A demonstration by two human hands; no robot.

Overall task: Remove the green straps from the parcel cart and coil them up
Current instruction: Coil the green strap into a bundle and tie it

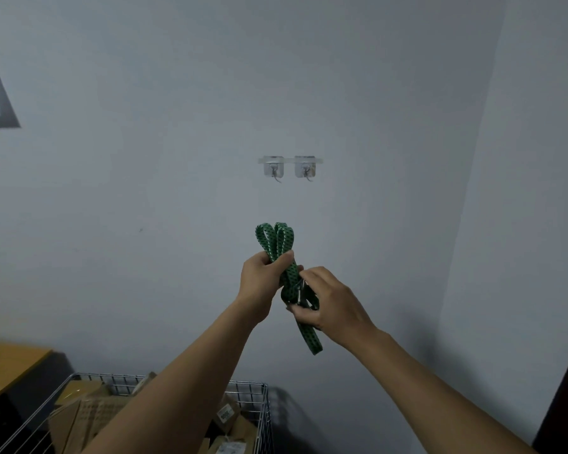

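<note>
In the head view, a parcel label point(225, 416) in the wire cart point(248, 384) may carry digits, too blurred to read. Bare wall surrounds our raised hands, below two adhesive hooks point(274, 170). Our left hand point(259, 278) grips the looped green, black-dotted strap point(289, 278); our right hand point(330, 304) pinches its lower wraps.

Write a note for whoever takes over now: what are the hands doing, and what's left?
Left hand grips the looped green strap near its top.
Right hand pinches the strap lower down, by its metal hook; a tail hangs below.
Parcel cart stands below, parcels inside, no strap seen on it.
Done: this strap is off and looped. Left: probably tuck in the tail; other straps cannot be seen.
</note>
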